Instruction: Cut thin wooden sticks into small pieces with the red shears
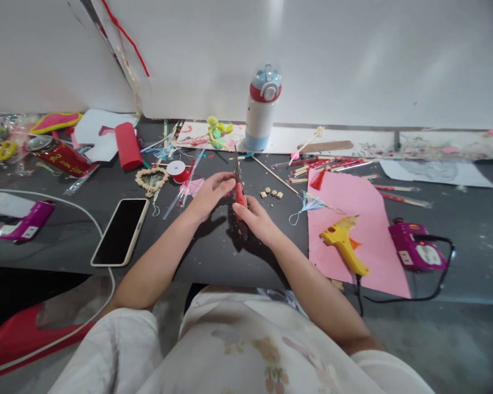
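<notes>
My right hand (258, 219) is closed around the red handle of what look like scissors (240, 192), their narrow metal end pointing away from me. My left hand (214, 191) is beside the metal end, its fingers curled together; whatever lies between them is too small or hidden to make out. Just right of the hands, several small pale wooden-looking pieces (274, 193) lie on the dark table (213, 246). A thin stick (276, 176) with a light blue tassel (308, 203) near its end lies beyond them.
A white bottle (258, 117) stands at the back. Rightward, a yellow glue gun (345, 241) rests on pink paper (378, 241), near a purple power block (417, 246). To the left are a phone (121, 232), a ribbon spool (177, 171), a heart-shaped ring (151, 179) and a red can (61, 156).
</notes>
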